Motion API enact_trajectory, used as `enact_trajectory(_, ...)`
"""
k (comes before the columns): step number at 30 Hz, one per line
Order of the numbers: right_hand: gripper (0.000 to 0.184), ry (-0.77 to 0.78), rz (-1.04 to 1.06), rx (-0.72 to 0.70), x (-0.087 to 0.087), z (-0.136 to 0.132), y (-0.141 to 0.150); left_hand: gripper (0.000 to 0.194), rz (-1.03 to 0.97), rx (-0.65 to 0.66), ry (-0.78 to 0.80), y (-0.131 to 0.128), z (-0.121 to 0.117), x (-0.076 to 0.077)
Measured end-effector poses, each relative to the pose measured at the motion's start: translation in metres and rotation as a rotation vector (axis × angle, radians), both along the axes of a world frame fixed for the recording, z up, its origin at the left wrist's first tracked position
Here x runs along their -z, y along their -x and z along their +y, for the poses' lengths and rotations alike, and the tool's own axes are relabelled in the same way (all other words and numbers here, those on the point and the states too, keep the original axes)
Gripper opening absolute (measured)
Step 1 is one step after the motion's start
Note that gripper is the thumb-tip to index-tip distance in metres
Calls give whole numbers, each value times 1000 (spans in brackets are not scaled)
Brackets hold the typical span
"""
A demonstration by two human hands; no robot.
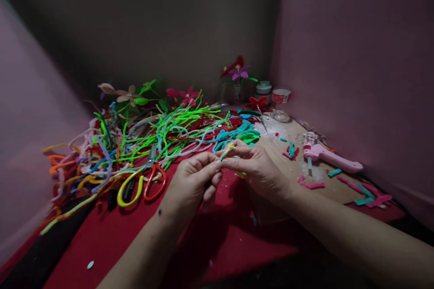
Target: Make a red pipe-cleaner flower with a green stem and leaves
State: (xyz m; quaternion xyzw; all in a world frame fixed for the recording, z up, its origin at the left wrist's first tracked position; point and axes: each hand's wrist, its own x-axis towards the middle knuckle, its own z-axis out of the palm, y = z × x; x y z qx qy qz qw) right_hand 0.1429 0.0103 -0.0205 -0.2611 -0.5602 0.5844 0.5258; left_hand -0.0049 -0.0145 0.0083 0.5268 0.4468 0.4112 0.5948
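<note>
A short pale green pipe cleaner [225,152] with a yellow tuft at its top is pinched between my two hands over the red table. My left hand [194,177] grips its lower end with thumb and forefinger, the other fingers curled in. From the right, my right hand [259,167] closes thumb and fingers around the same piece, just beneath the yellow tip. A bit of yellow shows under the right fingers; what it belongs to is hidden. Left of my left hand lie scissors [155,185] with one yellow and one red handle loop.
A tangled heap of coloured pipe cleaners [176,128] spreads behind and left. On the brown board [288,144] at right are a pink glue gun [334,158] and cut pieces [369,194]. Pipe-cleaner flowers [239,72], a lidded jar [263,88] and a red-and-white cup [281,95] stand behind.
</note>
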Motion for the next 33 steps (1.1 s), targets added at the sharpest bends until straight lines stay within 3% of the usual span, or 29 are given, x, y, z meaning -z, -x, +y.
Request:
enact_trajectory(4,7,26,107,-68,0,1,0,13,-221,150,180,5,1,-6)
enact_trajectory(7,5,78,172,-94,3,3,2,13,-214,208,194,5,2,-2)
enact_trajectory(9,4,134,184,-55,6,6,4,17,-56,140,52,3,2,3)
enact_trajectory(12,8,191,168,30,10,8,6,11,268,-102,-321,-4,1,11)
enact_trajectory(14,9,205,155,36,11,8,7,8,368,-201,-442,-6,1,14)
enact_trajectory(16,10,204,147,12,9,8,6,14,327,-153,-344,-5,2,12)
enact_trajectory(20,7,177,141,-66,2,7,3,20,27,56,-6,1,3,2)
enact_trajectory(26,13,245,204,-210,2,7,-1,12,-286,234,161,4,5,7)
enact_trajectory(29,13,299,243,-176,6,9,1,17,-93,165,16,1,5,10)
enact_trajectory(33,15,425,297,-68,10,10,6,12,442,-194,-538,-3,3,15)
